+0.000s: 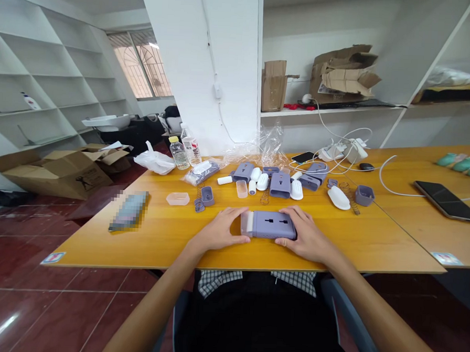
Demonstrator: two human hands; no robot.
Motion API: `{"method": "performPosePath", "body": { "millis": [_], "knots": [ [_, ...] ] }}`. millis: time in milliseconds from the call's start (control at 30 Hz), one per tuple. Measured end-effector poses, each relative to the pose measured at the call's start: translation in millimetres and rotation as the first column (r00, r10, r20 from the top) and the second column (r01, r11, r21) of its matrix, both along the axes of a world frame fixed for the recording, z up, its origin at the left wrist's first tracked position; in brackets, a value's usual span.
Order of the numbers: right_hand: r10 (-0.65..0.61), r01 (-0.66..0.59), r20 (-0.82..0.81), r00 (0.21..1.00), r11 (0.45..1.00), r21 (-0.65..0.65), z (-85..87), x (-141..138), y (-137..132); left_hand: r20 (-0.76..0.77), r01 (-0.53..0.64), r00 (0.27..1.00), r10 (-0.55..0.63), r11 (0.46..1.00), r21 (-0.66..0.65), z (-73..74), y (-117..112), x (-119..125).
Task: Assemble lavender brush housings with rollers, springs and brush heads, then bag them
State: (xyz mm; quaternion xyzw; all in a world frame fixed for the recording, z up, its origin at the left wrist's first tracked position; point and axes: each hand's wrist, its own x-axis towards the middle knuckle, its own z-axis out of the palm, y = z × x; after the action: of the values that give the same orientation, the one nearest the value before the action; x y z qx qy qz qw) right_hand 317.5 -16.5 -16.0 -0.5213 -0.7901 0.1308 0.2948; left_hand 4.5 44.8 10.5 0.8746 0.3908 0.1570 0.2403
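the left hand (pixel 216 230) and right hand (pixel 308 235) grip a lavender plastic adapter casing (pixel 271 225) between their fingers (pixel 236 213).

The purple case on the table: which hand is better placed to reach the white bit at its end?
Left, probably. The left hand sits right beside the white end piece of the purple case, while the right hand is at the case's other end.

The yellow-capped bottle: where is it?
In the head view, the yellow-capped bottle stands at the far left of the table, between a white plastic bag and a second clear bottle.
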Motion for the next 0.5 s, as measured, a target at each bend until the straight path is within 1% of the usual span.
{"method": "performPosePath", "body": {
  "millis": [67,200,333,500],
  "knots": [
    [0.007,-0.007,0.001,1.000,1.000,0.002,0.6,-0.2,-0.5,0.013,0.004,1.000,-0.004,1.000,-0.014,0.5,1.2,-2.2],
    [0.037,-0.037,0.017,0.999,0.999,-0.011,2.9,0.0,-1.7,0.025,0.051,0.998,-0.050,0.998,-0.041,3.3,0.8,-4.0],
    [0.056,-0.056,0.014,0.998,0.998,-0.011,2.4,0.4,-1.6,0.028,0.061,0.998,-0.060,0.997,-0.038,5.3,-1.7,-1.1],
    [0.062,-0.062,0.026,0.998,0.998,0.011,-0.4,1.2,-0.5,0.030,0.063,0.998,-0.062,0.998,-0.029,4.4,-1.5,1.1]
  ]
}}
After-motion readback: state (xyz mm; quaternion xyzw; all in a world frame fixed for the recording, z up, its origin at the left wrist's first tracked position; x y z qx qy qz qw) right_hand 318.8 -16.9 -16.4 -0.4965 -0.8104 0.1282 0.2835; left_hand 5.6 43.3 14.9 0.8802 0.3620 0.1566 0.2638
